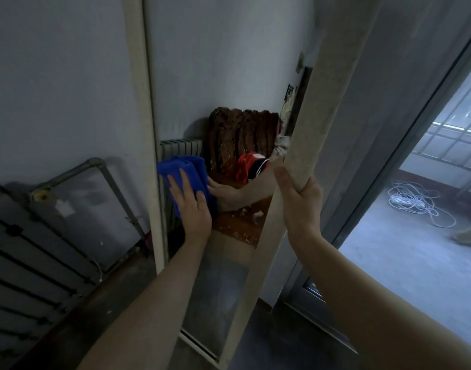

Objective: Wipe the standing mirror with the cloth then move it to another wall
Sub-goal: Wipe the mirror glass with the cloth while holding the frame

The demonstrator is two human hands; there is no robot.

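You are mid-wipe: the standing mirror point(229, 89) leans against the wall ahead of both your hands, with the radiator point(28, 249) low and well off to the side of your left hand point(193, 209). Your right hand point(299, 206) is closed around the mirror's right frame edge, steadying it. Your left hand lies flat and spread, pressing the blue cloth point(186, 174) onto the glass just inside the left frame edge. Much of the glass above and below the cloth likely remains unwiped; sweep it next, keeping your steadying grip, before lifting the mirror away.
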